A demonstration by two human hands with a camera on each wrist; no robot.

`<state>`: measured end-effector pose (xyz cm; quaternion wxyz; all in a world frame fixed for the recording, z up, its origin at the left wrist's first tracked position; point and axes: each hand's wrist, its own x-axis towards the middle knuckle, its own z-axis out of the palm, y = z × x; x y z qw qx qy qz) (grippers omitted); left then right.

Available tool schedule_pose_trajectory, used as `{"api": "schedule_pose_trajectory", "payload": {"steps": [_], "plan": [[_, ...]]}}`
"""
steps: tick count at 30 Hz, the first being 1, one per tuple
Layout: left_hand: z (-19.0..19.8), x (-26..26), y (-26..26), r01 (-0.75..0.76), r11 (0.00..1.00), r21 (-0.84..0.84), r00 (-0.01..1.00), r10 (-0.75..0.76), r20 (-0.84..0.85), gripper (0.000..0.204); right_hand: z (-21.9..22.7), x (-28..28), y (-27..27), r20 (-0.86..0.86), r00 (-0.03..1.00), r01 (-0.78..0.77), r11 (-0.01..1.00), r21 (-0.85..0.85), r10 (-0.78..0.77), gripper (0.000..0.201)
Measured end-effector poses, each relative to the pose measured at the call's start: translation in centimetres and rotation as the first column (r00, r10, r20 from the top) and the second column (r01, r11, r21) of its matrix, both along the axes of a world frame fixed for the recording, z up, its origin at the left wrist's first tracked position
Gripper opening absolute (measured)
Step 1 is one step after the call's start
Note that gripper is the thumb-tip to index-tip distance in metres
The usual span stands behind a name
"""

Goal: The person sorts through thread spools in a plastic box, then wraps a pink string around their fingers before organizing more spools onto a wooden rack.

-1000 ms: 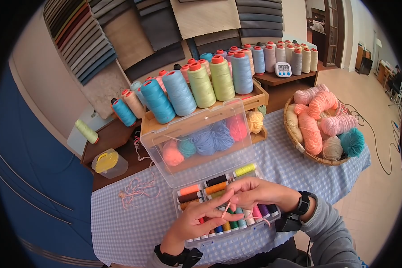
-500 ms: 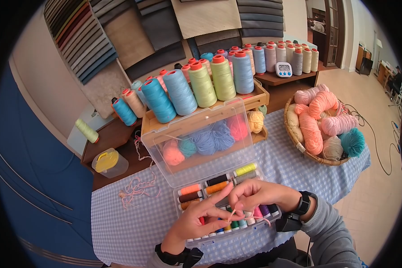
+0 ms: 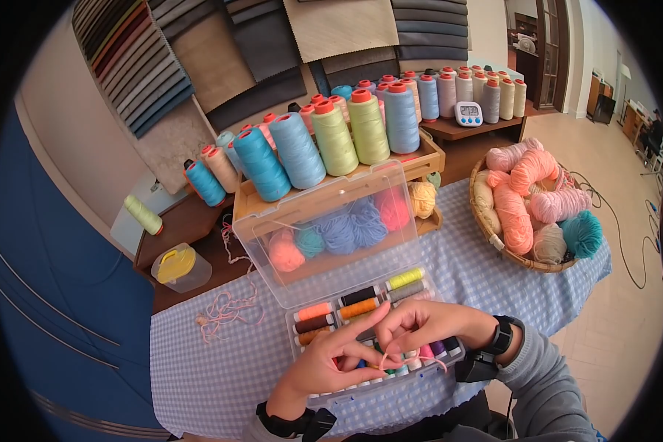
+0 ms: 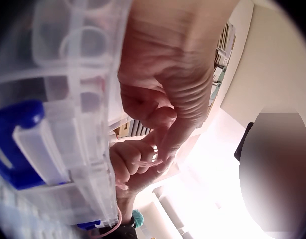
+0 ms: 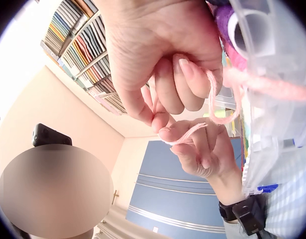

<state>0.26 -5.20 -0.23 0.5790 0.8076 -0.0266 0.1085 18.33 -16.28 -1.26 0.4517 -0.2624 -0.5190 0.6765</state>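
Over an open clear case [image 3: 324, 401] of thread spools, both hands meet at a strand of pink yarn [image 3: 431, 359]. The left hand [image 3: 320, 368] pinches the yarn between thumb and a fingertip, its index finger extended up toward the right hand. The right hand [image 3: 435, 324] pinches the same strand with thumb and index finger, its other fingers curled. In the right wrist view a short yarn end [image 5: 195, 130] sticks out by the left fingertips, and a loop of yarn [image 5: 222, 119] hangs below the right hand's curled fingers.
Behind the case's raised lid [image 3: 272, 283] stands a wooden rack [image 3: 431, 158] with large thread cones. A basket [image 3: 486, 228] of yarn skeins is at right. Tangled yarn [image 3: 228, 317] and a yellow-lidded tub [image 3: 180, 269] lie left.
The left thumb and fingers have come together at the yarn, from a wider spread. The right hand has shifted slightly down, and the strand between the hands is shorter.
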Motion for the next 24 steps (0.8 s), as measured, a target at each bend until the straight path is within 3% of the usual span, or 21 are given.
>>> {"api": "schedule_pose_trajectory", "payload": {"steps": [11,14,16,24], "plan": [[-0.3,0.0,-0.1,-0.079,0.996,-0.034,0.997,0.078,-0.027,0.071,-0.3,-0.2,0.1,0.023,0.997,0.075,0.996,-0.044,-0.074,0.009],[-1.0,-0.1,0.1,-0.087,0.996,-0.011,0.994,0.088,0.068,0.069,-0.6,-0.4,0.4,0.035,0.984,0.177,0.975,-0.132,-0.173,0.010],[-0.8,-0.1,-0.2,-0.121,0.982,-0.142,0.990,0.130,0.056,0.067,0.0,-0.3,0.4,0.130,0.991,0.040,0.993,-0.113,-0.025,0.014],[-1.1,-0.1,-0.1,-0.132,0.968,-0.212,0.986,0.151,0.075,0.067,0.0,-0.3,0.2,0.179,0.981,-0.067,0.995,-0.077,0.080,0.013]]}}
